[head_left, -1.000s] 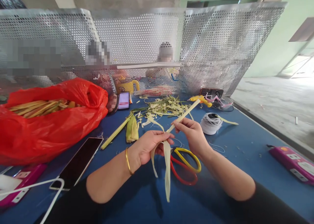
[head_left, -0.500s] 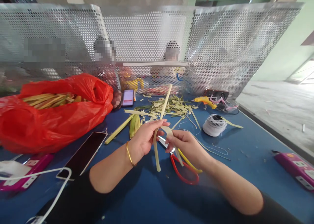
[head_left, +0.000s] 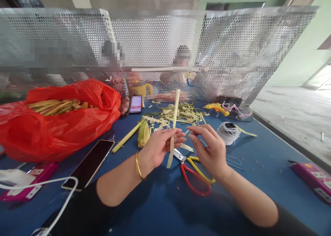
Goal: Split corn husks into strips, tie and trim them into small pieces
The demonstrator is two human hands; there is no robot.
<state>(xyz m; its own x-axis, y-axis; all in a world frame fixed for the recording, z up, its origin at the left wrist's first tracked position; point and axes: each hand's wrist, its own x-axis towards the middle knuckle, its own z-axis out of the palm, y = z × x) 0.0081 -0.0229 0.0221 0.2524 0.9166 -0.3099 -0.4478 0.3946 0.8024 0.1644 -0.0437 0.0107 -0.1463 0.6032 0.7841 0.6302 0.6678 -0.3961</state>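
Over the table (head_left: 144, 205), left hand (head_left: 160, 144) closed on pale strip (head_left: 176, 111), right hand (head_left: 211, 148) bent, fingertips apart.

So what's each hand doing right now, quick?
Left hand: closed, holding a pale strip.
Right hand: partly open, thumb and finger a little apart; whether a thin fibre is between them, I can't tell.
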